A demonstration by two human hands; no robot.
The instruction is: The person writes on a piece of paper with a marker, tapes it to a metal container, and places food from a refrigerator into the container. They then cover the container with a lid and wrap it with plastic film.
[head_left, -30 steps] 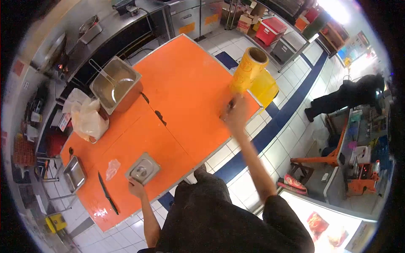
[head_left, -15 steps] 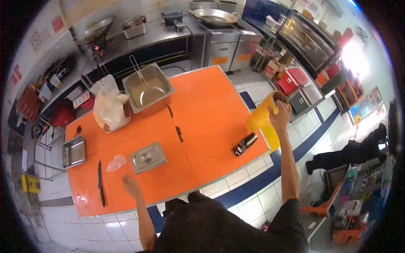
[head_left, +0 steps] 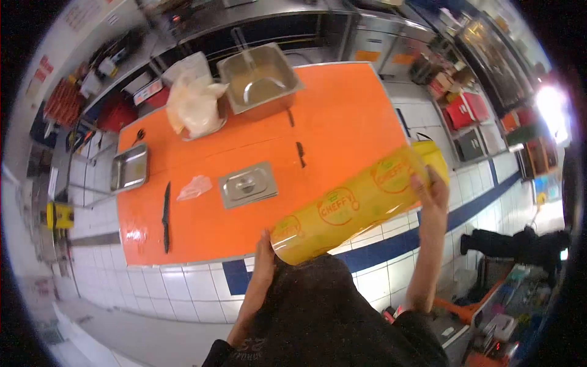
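A large yellow roll of plastic film [head_left: 342,208], printed with CHEFFY in orange, lies slantwise between my two hands over the near right part of the table. My right hand [head_left: 432,196] grips its far right end, fingers bent over the rim. At the lower left end, my left hand [head_left: 264,260] presses against the edge, its fingers partly hidden. Left of the roll, a steel lid [head_left: 247,185] rests on the orange tabletop [head_left: 202,229]. Farther left are a crumpled clear plastic piece [head_left: 194,188] and a black knife [head_left: 166,217].
A deep steel pan [head_left: 263,79] holding liquid and a strainer stands at the back, beside a white plastic bag [head_left: 194,101]. A shallow steel tray [head_left: 130,167] sits at the left edge. Something yellow [head_left: 435,158] shows behind the roll's right end.
My right hand has brought the yellow roll from upright beside the table's right edge to slanted before me. My left hand has moved right onto its other end. The view has shifted.
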